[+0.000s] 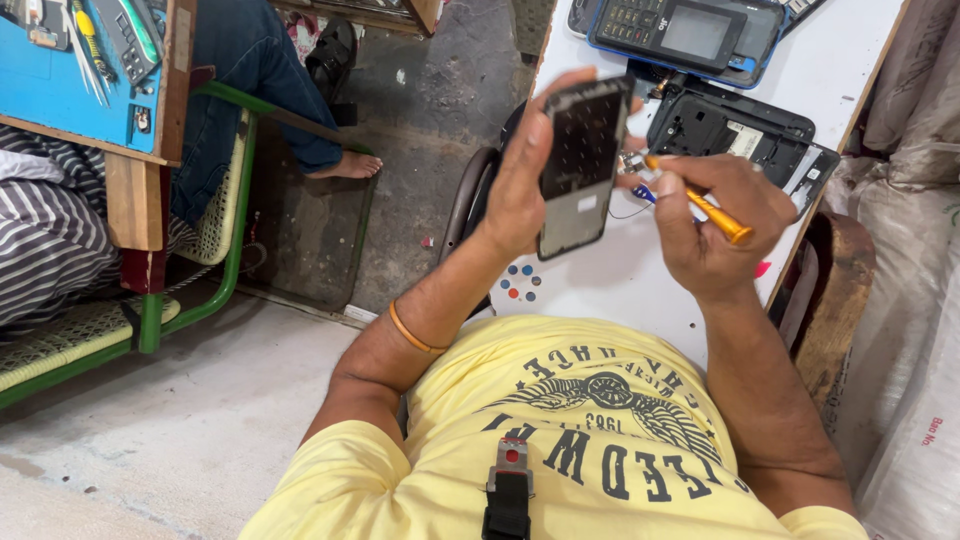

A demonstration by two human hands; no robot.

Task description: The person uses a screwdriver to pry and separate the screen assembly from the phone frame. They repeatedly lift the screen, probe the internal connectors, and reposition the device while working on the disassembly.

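Observation:
My left hand (520,180) holds up a dark rectangular circuit board panel (582,165), gripped along its left edge with fingers curled over the top. My right hand (715,225) grips a small screwdriver with an orange handle (712,212), its tip pointing at the panel's right edge. Both hands are raised over a white worktable (640,280). On the table behind them lies an opened black device shell (740,135), and farther back a blue and black handheld terminal with a keypad and screen (690,35).
A person in jeans sits barefoot on a green-framed bench (235,230) at the left, beside a blue-topped wooden table (60,90) with tools. White sacks (910,300) stand at the right. Coloured dots (518,282) mark the table's near edge.

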